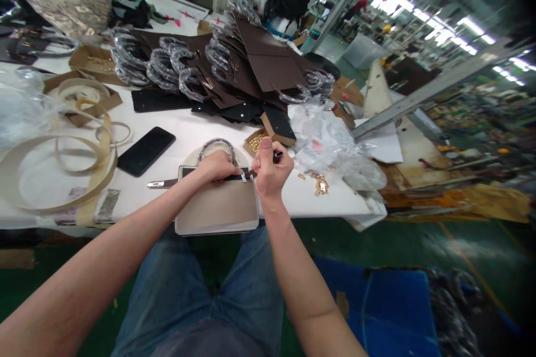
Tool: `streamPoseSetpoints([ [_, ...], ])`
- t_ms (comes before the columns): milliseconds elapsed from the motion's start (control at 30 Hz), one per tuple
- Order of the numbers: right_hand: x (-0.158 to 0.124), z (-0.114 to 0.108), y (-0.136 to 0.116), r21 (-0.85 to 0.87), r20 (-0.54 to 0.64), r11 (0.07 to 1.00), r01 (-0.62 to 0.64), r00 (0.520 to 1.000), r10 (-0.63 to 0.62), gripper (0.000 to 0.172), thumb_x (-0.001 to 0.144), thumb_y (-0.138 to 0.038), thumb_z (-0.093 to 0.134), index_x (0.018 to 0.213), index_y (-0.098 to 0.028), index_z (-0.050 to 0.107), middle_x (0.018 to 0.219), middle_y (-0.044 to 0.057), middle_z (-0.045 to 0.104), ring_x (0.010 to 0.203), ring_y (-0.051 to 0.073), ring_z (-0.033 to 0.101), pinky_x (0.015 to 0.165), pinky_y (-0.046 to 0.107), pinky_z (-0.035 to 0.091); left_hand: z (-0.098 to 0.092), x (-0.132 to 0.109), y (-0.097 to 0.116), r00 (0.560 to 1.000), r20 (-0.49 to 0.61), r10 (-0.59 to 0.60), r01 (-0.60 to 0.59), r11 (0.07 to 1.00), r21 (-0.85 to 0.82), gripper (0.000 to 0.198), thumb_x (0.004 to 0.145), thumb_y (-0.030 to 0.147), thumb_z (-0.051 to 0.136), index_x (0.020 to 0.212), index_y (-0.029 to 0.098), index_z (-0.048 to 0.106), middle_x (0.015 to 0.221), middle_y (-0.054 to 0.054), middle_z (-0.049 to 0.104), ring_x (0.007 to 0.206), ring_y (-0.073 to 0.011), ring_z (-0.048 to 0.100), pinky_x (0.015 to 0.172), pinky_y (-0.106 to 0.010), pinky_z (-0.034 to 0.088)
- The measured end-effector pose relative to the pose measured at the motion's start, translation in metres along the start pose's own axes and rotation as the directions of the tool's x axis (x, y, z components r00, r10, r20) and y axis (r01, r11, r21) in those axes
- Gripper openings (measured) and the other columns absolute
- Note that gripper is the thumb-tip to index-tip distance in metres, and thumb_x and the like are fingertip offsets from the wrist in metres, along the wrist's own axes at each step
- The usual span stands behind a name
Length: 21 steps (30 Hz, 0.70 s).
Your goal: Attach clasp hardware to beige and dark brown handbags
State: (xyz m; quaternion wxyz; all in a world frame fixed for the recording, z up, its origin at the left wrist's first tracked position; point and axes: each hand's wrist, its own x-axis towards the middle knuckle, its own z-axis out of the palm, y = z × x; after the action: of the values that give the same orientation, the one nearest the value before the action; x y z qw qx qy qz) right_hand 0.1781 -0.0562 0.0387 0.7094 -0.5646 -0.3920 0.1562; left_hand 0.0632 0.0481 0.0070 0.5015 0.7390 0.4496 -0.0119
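Observation:
A beige handbag (216,206) with a dark top opening lies at the table's front edge, its near side overhanging. Its plastic-wrapped handle (218,142) arches up behind. My left hand (218,166) is closed over the bag's top edge, fingertips beside a small silver clasp (243,177). My right hand (273,172) is a fist at the bag's right top corner, closed round a slim tool whose black end (278,154) pokes out; its kind is mostly hidden. A dark strap with a silver fitting (156,184) sticks out to the left.
Behind are stacked brown bag pieces (268,61) with wrapped handles. A small box of gold parts (255,142) and loose gold fittings (320,184) lie right, near crumpled plastic (318,136). Left are a black phone (146,150) and coiled beige strips (103,156).

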Motion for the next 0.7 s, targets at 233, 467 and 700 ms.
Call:
streamPoseSetpoints([
  [233,-0.001,-0.001,0.006,0.021,0.130,1.000,-0.006,0.991,0.003,0.054,0.104,-0.059,0.082,0.073,-0.025,0.052,0.064,-0.005,0.052,0.052,0.012,0.050,0.050,0.028,0.045,-0.003,-0.005,-0.001,0.996,-0.080,0.027,-0.026,1.000,0.017,0.040,0.076,0.050,0.093,0.068,0.022,0.066,0.057,-0.002,0.059,0.060,-0.0206,0.059,0.056,-0.032,0.038],
  [467,0.011,0.006,0.003,0.088,0.274,0.985,-0.149,0.954,0.120,0.047,0.101,-0.068,0.082,0.090,-0.026,0.065,0.074,-0.002,0.064,0.053,0.013,0.059,0.047,0.027,0.051,-0.004,-0.005,-0.003,0.996,-0.069,0.053,-0.047,0.995,0.088,0.039,0.081,0.054,0.086,0.068,0.022,0.068,0.062,-0.004,0.062,0.064,-0.0214,0.061,0.060,-0.034,0.038],
  [700,0.006,0.010,0.012,0.025,0.261,0.992,-0.126,0.958,0.115,0.072,0.105,-0.078,0.069,0.065,-0.025,0.043,0.055,-0.006,0.038,0.042,0.009,0.036,0.038,0.027,0.027,0.000,-0.004,-0.007,0.992,-0.114,0.056,-0.035,0.984,0.173,0.042,0.083,0.060,0.083,0.073,0.021,0.070,0.072,-0.008,0.069,0.072,-0.0243,0.065,0.063,-0.035,0.039],
])
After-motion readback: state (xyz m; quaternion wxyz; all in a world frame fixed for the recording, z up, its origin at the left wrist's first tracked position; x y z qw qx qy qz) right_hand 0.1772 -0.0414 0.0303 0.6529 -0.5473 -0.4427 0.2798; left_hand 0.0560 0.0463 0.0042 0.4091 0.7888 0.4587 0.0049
